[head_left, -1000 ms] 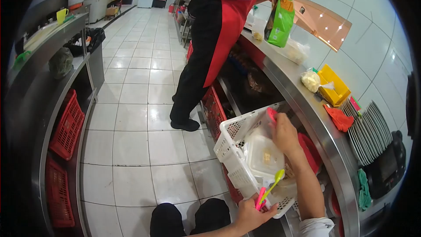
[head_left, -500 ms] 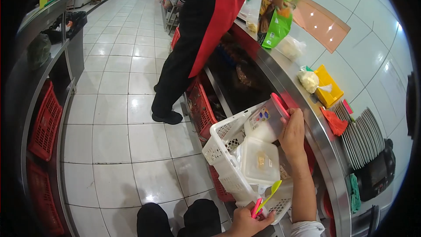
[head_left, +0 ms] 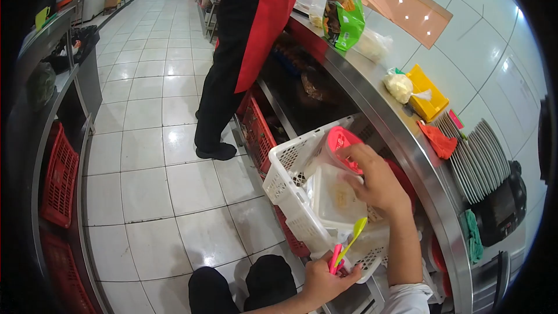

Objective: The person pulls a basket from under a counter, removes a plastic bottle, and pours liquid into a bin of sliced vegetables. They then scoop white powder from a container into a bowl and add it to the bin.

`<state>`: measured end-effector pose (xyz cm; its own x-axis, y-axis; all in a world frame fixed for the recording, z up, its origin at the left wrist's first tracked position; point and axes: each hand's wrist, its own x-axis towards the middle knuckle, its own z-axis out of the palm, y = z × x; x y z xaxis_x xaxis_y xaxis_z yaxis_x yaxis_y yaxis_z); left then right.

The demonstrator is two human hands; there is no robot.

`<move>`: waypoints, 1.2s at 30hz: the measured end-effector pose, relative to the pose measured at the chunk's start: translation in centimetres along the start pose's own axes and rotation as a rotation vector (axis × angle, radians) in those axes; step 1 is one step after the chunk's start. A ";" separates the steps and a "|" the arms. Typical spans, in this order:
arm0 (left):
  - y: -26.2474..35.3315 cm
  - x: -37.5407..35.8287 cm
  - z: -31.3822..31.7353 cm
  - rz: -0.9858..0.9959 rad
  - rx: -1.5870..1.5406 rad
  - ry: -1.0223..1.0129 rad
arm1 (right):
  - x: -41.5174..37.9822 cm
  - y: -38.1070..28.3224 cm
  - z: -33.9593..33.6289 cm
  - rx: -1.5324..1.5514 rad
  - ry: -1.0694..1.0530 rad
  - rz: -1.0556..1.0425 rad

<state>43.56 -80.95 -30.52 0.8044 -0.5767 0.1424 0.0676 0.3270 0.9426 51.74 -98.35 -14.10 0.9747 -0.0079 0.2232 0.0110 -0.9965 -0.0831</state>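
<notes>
A white perforated basket (head_left: 290,200) holds a square lidded container (head_left: 334,195) and a tub with a pink lid (head_left: 344,148). My right hand (head_left: 372,180) is over the basket, fingers apart and curved beside the pink lid; whether the fingertips touch the lid I cannot tell. At the basket's near edge, my left hand (head_left: 328,282) is closed around a pink handle (head_left: 335,257) and a yellow-green spoon (head_left: 354,237).
A person in a red apron (head_left: 261,23) stands ahead, one hand at a green bag (head_left: 350,20) on the steel counter (head_left: 378,104). Upright plates (head_left: 479,160), a yellow box (head_left: 427,93) and an orange cloth (head_left: 437,139) are at right. Red crates (head_left: 60,177) sit on the left shelf.
The pink-lidded tub has gone lower into the basket, its lid now facing up. My right hand has let go of its rim and opened. The green bag has turned more upright.
</notes>
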 end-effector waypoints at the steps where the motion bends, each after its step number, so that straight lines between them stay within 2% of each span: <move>1: 0.2 0.0 0.0 -0.002 0.004 -0.008 | -0.7 -0.5 -0.6 0.002 0.004 0.008; 3: 0.6 0.3 -0.1 0.009 0.010 -0.017 | -2.6 -1.2 -1.1 -0.021 -0.318 -0.192; 6: 1.9 0.3 -0.2 -0.053 -0.076 -0.012 | -6.0 -1.2 -0.4 -0.028 -0.303 -0.174; 7: 1.7 0.2 -0.2 -0.049 -0.073 -0.023 | -6.8 -1.3 0.2 -0.030 -0.294 -0.166; 9: 0.8 0.1 -0.2 -0.009 -0.009 -0.004 | -7.9 -1.5 1.7 -0.154 -0.091 -0.063; 13: 0.3 -0.1 -0.3 -0.030 -0.030 -0.039 | -8.8 -2.5 5.1 -0.317 0.000 0.050; 15: 0.4 0.2 -0.5 0.007 0.054 0.018 | -7.6 -3.3 6.1 -0.402 0.106 0.065; 20: 0.7 2.1 -2.1 -0.014 -0.034 0.032 | -5.1 -2.8 8.2 -0.377 0.054 0.165; 21: 0.6 2.4 -2.3 -0.054 -0.054 0.004 | -5.3 -2.7 7.2 -0.360 0.047 0.204; 22: 0.4 2.4 -2.5 -0.087 -0.078 -0.015 | -5.1 -3.0 5.3 -0.234 -0.052 0.202; 23: 0.3 2.1 -2.7 -0.094 -0.069 -0.025 | -4.6 -3.0 4.1 -0.114 -0.142 0.182; 24: 0.3 2.2 -3.0 -0.046 -0.047 -0.039 | -4.9 -2.5 3.4 -0.110 -0.134 0.182; 26: 0.4 2.4 -3.4 0.018 -0.023 -0.038 | -6.3 -0.6 1.4 -0.176 0.143 0.065; 27: 0.4 1.9 -3.4 0.014 -0.090 0.006 | -6.8 0.8 1.1 -0.173 0.145 0.053; 29: 0.0 1.3 -4.1 0.011 -0.153 0.058 | -7.2 4.1 1.4 -0.389 0.250 0.153; 30: -0.3 0.9 -4.8 -0.017 -0.071 0.018 | -6.9 4.9 1.1 -0.381 0.251 0.147; 32: -0.8 0.6 -5.9 -0.045 0.017 -0.014 | -5.3 6.4 0.4 -0.117 0.031 0.276; 33: -0.9 0.5 -6.2 -0.057 0.020 -0.019 | -3.7 7.0 0.0 -0.112 0.032 0.268; 35: -1.2 0.1 -7.0 -0.062 0.026 -0.022 | 0.4 7.7 -0.3 0.177 -0.059 0.574; 36: -1.4 -0.2 -7.4 -0.059 -0.011 0.043 | 2.0 8.8 0.6 0.076 -0.081 0.593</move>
<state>47.67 -75.71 -34.17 0.8233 -0.5628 0.0735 0.1217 0.3015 0.9457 53.90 -107.10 -14.93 0.8331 -0.5514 0.0429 -0.5271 -0.8150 -0.2407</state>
